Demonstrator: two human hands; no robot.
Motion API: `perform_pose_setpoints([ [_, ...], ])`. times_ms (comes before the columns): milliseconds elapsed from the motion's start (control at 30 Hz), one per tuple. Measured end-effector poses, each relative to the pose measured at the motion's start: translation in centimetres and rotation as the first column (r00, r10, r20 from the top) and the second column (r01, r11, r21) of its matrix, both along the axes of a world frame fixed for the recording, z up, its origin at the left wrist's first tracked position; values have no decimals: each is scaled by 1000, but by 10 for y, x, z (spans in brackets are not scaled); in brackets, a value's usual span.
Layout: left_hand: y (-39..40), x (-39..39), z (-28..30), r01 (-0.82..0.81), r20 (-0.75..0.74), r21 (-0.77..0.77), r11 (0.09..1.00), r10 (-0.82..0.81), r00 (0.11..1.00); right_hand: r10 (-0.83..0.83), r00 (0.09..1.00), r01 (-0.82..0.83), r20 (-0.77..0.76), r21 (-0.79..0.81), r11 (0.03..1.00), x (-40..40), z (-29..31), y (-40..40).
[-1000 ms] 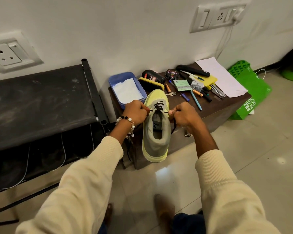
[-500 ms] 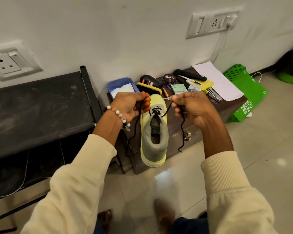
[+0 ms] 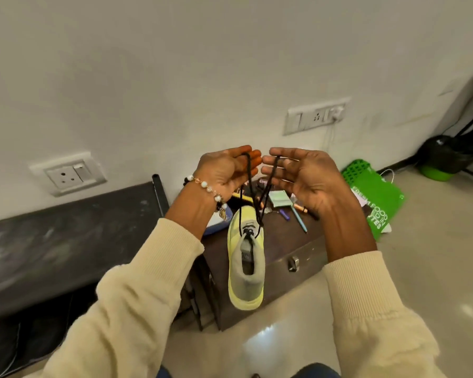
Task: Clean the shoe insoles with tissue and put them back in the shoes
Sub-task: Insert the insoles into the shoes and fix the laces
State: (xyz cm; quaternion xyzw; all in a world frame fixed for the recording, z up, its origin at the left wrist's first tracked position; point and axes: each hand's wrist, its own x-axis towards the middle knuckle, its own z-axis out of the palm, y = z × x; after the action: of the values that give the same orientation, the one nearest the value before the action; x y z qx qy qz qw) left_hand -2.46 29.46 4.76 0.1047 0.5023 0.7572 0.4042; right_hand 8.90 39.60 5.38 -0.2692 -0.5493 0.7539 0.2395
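A yellow-green shoe (image 3: 246, 271) lies on the dark wooden box (image 3: 279, 249), toe toward the wall, heel over the box's front edge. Its black lace (image 3: 258, 203) runs up from the top eyelets in two strands. My left hand (image 3: 224, 170), with a bead bracelet, is raised high in front of the wall and pinches the left strand at its fingertips. My right hand (image 3: 303, 175) is level with it and pinches the right strand. Both palms face me, fingers mostly straight. No insole or tissue shows clearly.
Pens (image 3: 299, 218), a green card (image 3: 280, 199), a shoe brush and polish tin lie on the box behind my hands. A black bench (image 3: 66, 241) stands at the left, a green bag (image 3: 372, 197) on the floor at the right, wall sockets above.
Both hands rose from beside the shoe's tongue to well above it, drawing the lace ends up and taut. The view tilted upward toward the wall.
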Motion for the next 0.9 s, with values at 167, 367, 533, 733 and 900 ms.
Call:
perform_pose_setpoints([
  [167, -1, 15, 45, -107, -211, -97, 990, 85, 974, -36, 997, 26, 69, 151, 988, 6, 49, -10],
  [367, -2, 24, 93, -184, -567, -254, 950, 8, 823, -152, 982, 92, 116, 409, 908, 12, 101, -14],
  [533, 0, 30, 126, -282, -779, -279, 918, -45, 625, -266, 961, 165, 81, 604, 780, 13, 134, -13],
  [733, 6, 34, 143, -310, -863, -261, 914, -78, 499, -260, 964, 174, 56, 604, 778, 6, 154, -11],
  [900, 11, 37, 141, -324, -909, -236, 916, -91, 407, -228, 972, 150, 55, 597, 788, 3, 154, -9],
])
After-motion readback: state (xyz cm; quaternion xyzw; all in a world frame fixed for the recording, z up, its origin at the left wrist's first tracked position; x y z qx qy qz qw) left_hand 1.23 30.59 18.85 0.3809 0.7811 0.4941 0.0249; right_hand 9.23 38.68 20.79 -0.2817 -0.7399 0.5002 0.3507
